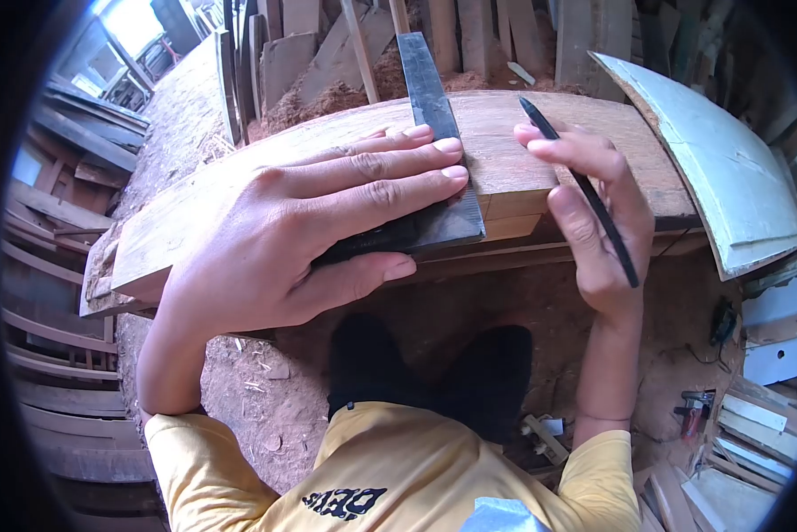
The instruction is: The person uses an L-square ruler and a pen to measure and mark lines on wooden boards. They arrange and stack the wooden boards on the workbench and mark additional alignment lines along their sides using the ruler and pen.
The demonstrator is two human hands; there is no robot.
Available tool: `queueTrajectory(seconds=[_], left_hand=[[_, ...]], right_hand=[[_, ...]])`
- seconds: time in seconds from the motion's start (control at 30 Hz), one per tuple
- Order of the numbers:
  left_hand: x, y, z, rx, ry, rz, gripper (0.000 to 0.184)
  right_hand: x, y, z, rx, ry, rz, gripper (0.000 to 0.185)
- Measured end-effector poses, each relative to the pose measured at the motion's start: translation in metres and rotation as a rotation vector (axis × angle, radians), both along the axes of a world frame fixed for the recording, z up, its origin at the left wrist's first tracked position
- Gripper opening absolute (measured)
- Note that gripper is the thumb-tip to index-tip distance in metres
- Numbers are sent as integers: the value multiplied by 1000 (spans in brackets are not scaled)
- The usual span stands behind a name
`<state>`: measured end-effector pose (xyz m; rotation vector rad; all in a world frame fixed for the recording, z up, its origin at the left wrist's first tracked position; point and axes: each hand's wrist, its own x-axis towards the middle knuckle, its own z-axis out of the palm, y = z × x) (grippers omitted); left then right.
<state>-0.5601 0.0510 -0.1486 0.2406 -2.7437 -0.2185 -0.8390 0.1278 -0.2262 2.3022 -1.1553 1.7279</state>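
Observation:
My left hand [310, 204] lies flat over a dark metal try square [428, 84], fingers stretched across it and thumb along its near side, holding it against a wooden board [514, 142]. The square's blade runs across the board's top and past its far edge. Part of the square is hidden under my palm. To the right, my right hand [616, 204] pinches a black pencil [588, 192] between thumb and fingers. Its tip points up and away, above the board and apart from the square.
A pale curved panel [713, 151] stands at the board's right end. Wood pieces [469, 40] lean behind the board, above reddish sawdust. Stacked timber [66, 346] lines the left side. Offcuts [762, 421] and a red-and-silver tool [695, 412] lie at lower right.

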Motion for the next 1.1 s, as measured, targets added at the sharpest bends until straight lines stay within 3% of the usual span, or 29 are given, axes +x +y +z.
queueTrajectory(seconds=[0.07,0.13,0.27,0.4,0.5,0.6,0.83,0.93,1.03,1.1], left_hand=[[0,-1,0,-10,-3,0,62],[-1,0,1,-9,0,-3,60],[0,1,1,-25,-2,4,59],[-1,1,0,-19,19,5,57],[-1,2,1,-4,25,17,56],[-2,3,1,0,26,22,56],[-2,10,6,57,7,74,55],[-2,7,3,50,19,57,56],[-1,5,3,4,8,45,56],[-2,6,3,14,6,49,56]], right_hand=[[5,5,9,147,-200,10,22],[8,-3,22,48,-196,11,28],[15,-11,47,115,-220,63,36],[32,-8,58,214,-221,7,28],[38,-1,70,209,-329,235,23],[33,-4,71,234,-227,167,20],[51,6,77,344,-327,118,21],[41,-6,54,160,-346,153,22],[52,9,81,376,-239,-35,22],[52,11,82,462,-376,76,21]])
